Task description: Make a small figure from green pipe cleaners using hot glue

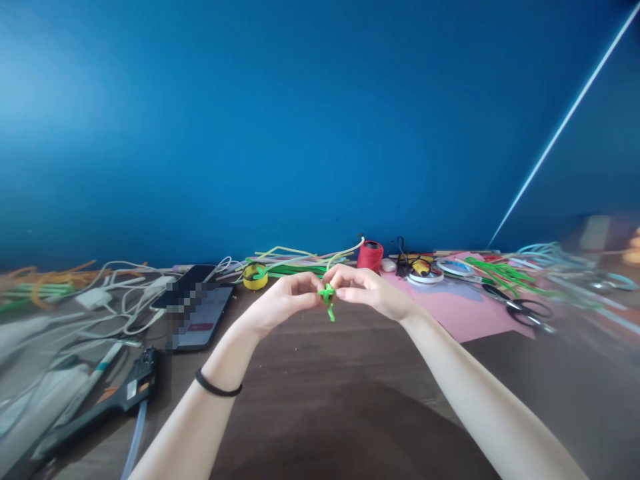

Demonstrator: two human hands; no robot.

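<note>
A small bright green piece (327,295), looking like a bent pipe cleaner, is held above the middle of the table, with a short tail hanging down. My left hand (283,300), a black band on its wrist, pinches it from the left between thumb and fingers. From the other side, the thumb and fingertips of my right hand (367,290) close on it too. The fingertips partly cover the piece, so its full shape is hidden.
Left of my hands lie a phone (215,317), white cables (135,300) and a glue gun (135,387). Behind stand a yellow tape roll (255,277) and a red thread spool (370,255). Pink paper (470,317), scissors (530,313) and green stems (500,272) lie right.
</note>
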